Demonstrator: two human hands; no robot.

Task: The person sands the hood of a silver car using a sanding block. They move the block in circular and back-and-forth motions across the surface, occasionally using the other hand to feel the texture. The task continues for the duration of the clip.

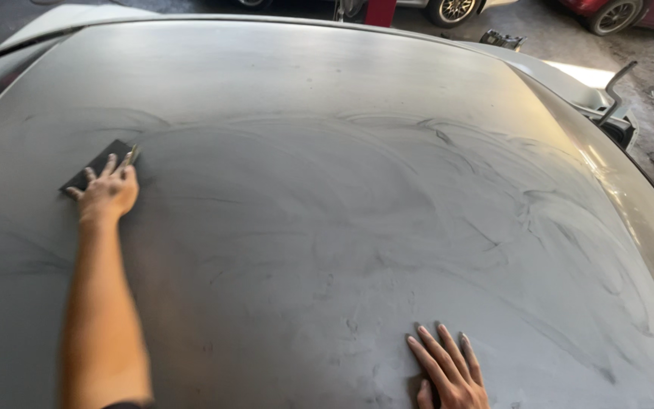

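Observation:
A wide grey car roof panel (pixel 327 174) covered in dull sanding dust and curved smear marks fills the view. My left hand (pixel 107 193) reaches far out to the left and presses a dark flat sanding block (pixel 92 170) against the panel, fingers spread over it. Flat on the panel near the bottom edge lies my right hand (pixel 448 371), fingers apart and dusty, holding nothing.
The panel curves down at the right edge toward a lighter body section (pixel 637 204). Beyond the far edge lies a concrete floor with car wheels (pixel 456 9) and a red car (pixel 630 11).

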